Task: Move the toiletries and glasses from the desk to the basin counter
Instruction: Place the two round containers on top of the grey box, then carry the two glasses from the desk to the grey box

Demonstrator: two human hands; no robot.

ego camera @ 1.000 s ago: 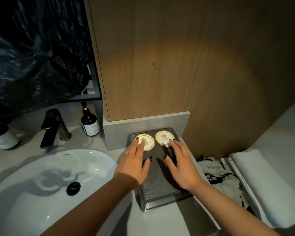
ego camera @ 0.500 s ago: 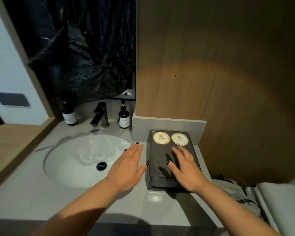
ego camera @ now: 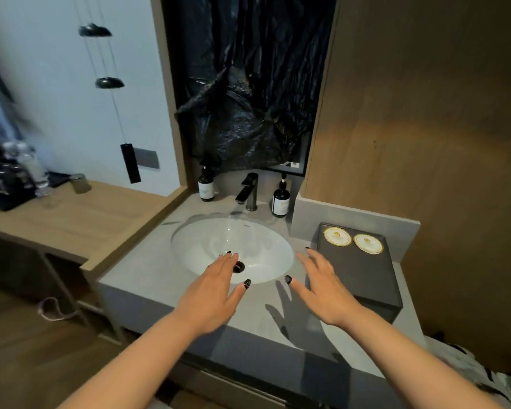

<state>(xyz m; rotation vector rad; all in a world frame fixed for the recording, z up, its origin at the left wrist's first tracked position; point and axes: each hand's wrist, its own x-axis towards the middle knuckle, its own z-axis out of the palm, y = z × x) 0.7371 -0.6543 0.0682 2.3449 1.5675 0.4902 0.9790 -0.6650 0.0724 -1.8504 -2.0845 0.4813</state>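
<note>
both hands, left hand [ego camera: 211, 301] and right hand [ego camera: 322, 286], hover flat-fingered and hold nothing, left of the dark tray [ego camera: 363, 276] on the basin tabletop [ego camera: 136, 267]; 2 round toiletries [ego camera: 337, 236] lie at the tray's far end.

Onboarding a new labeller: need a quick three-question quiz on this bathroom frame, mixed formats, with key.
1. True or false: the left hand is gripping the dark box.
2. Multiple choice: the two round gold-rimmed lids lie A) in the basin, B) on top of the dark box, C) on the wooden desk.
3. Fill in: the tap stands between two dark pump ____.

Key: 1 false, since both it and the right hand hover open, holding nothing; 2 B; 3 bottles.
</note>
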